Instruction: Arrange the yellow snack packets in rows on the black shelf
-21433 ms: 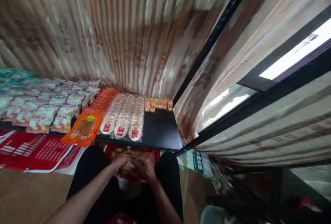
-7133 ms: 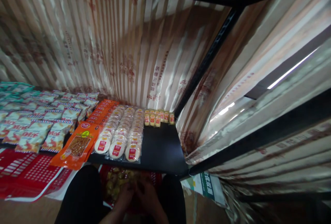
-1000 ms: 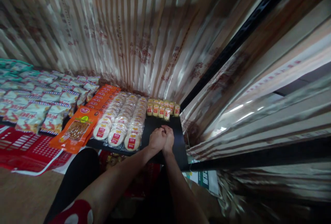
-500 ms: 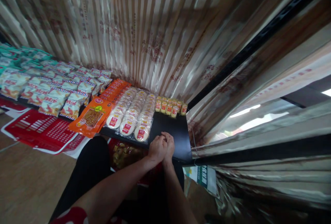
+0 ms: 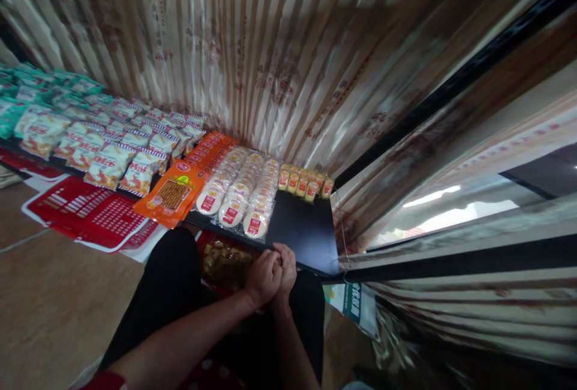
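Observation:
My left hand (image 5: 261,277) and my right hand (image 5: 286,270) are clasped together above my lap, at the front edge of a black shelf (image 5: 302,228). The fingers of both are closed against each other, and I see no item in them. Nearest to them on the shelf are rows of round white crackers in clear wrappers (image 5: 255,223), with red labels. Behind these, to the right, stand small yellow wrapped snacks (image 5: 311,188). Orange packets of brown sticks (image 5: 174,191) lie left of the crackers.
White snack bags (image 5: 108,164) and green bags (image 5: 58,86) fill the shelf's left part. Below it are a red basket (image 5: 85,213) and yellowish packed goods (image 5: 228,261). Pleated curtain (image 5: 216,35) hangs behind; a black post (image 5: 451,86) slants at right.
My clasped hands have drawn back a little toward my body, from over the shelf to its front edge. The view has shifted slightly, so the goods sit farther right.

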A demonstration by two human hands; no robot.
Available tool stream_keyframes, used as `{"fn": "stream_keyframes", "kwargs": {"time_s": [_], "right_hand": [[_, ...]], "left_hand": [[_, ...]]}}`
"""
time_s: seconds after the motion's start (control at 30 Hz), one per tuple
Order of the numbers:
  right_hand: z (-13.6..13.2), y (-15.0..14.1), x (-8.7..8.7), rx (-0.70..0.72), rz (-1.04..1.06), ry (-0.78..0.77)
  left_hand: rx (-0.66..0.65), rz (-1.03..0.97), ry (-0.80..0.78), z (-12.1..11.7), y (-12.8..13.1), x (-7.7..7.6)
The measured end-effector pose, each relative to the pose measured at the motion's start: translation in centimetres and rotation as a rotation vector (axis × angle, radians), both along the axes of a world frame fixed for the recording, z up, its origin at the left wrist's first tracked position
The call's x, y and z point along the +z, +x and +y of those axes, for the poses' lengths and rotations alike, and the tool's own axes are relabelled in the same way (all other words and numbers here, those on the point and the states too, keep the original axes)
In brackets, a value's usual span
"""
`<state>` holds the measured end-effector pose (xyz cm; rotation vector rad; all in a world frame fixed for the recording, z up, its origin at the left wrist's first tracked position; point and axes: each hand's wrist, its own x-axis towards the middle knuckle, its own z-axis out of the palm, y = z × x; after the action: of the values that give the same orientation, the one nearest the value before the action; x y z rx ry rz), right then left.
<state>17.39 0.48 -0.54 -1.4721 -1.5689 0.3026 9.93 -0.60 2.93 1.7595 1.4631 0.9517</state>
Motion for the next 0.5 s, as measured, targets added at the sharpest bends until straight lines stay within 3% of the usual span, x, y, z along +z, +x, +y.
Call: {"fn": "stream_keyframes", "kwargs": {"time_s": [0.1,0.2,0.37,0.5], "right_hand": [[-1.4,-1.5,-1.0,0.006,0.046,0.010],[-2.4,-3.0,-2.2,0.069,0.048,-0.093],[-2.8,-5.8,-3.7,0.127,-0.076,-0.452],[-2.3,-7.8,-4.4,0.260,-0.103,-0.668]], "left_hand": [[-0.004,0.012,-0.055,-1.3,-2.4,-0.7],[0.010,0.040,-0.148,-1.9,-3.9,-1.8],[0.066,0.245,-0.415,-1.8,-6.7,-4.1],[0.138,0.345,-0.571,-0.9,-9.3,-5.9]]}}
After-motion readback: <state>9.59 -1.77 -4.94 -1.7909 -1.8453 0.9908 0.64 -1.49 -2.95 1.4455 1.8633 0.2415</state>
